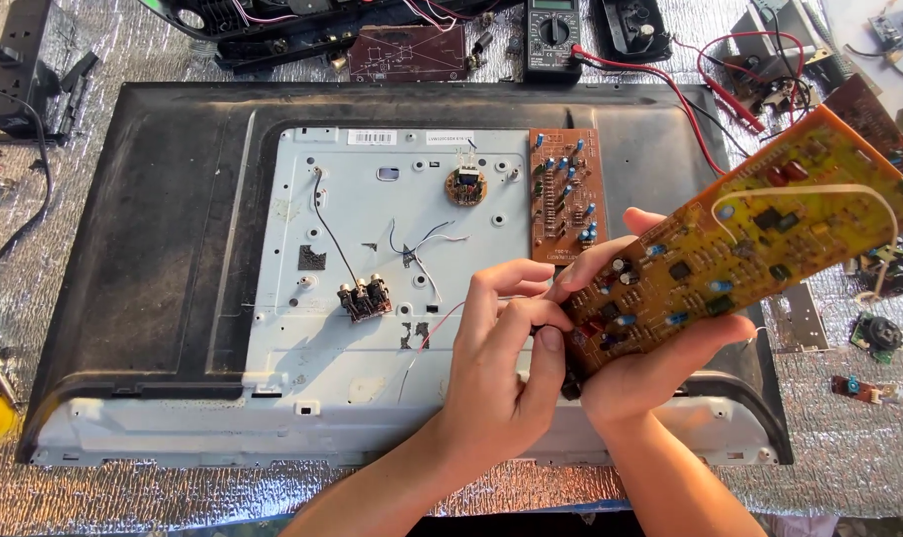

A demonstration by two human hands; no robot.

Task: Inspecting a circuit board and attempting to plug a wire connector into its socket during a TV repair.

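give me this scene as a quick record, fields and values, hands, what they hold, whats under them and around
left hand: fingertips pinch the near end of the yellow circuit board
right hand: grips that board from below, tilted up to the right
under the hands: opened flat-screen set, its metal back plate exposed
on the plate: small brown circuit board, jack block, loose wires
behind: multimeter with red leads
surface: silver foil mat

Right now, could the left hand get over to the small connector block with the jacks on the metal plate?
Probably yes. The left hand is pinching at the edge of the yellow circuit board, and the connector block lies open on the metal plate beside it, with only thin loose wires between.
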